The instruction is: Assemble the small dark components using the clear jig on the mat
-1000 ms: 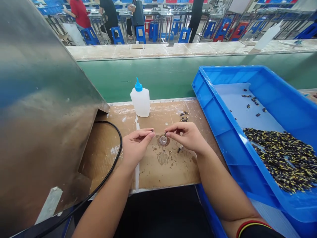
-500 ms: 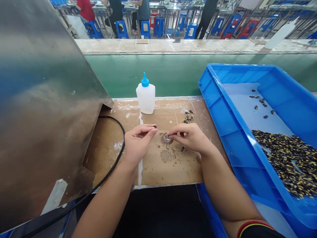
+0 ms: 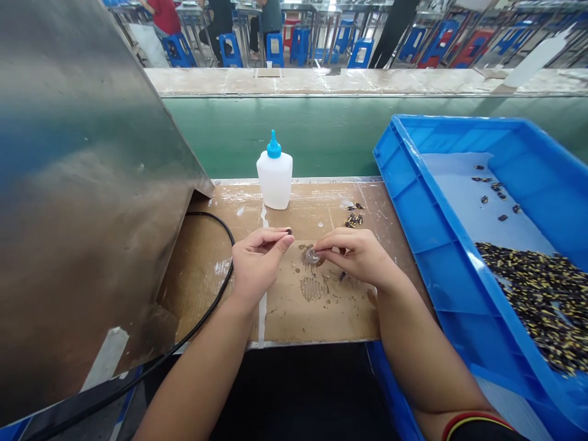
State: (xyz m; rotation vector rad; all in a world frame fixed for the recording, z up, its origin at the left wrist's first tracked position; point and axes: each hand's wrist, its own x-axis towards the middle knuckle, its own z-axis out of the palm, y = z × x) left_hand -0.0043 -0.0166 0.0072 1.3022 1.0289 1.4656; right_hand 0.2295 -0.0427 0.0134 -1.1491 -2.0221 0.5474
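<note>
Left hand (image 3: 260,260): pinches a small dark part (image 3: 288,231) between thumb and forefinger.
Right hand (image 3: 356,257): fingertips at a clear round disc (image 3: 312,256) on the cardboard mat (image 3: 294,321).
Behind: white squeeze bottle (image 3: 274,174), blue cap.
Right: blue plastic crate (image 3: 413,257) holding black-and-yellow parts (image 3: 537,300).

Beyond a green-painted partition (image 3: 321,135) topped by a pale ledge (image 3: 294,81), rows of metal workbenches (image 3: 342,15) stand among blue and red plastic stools (image 3: 275,50).
</note>
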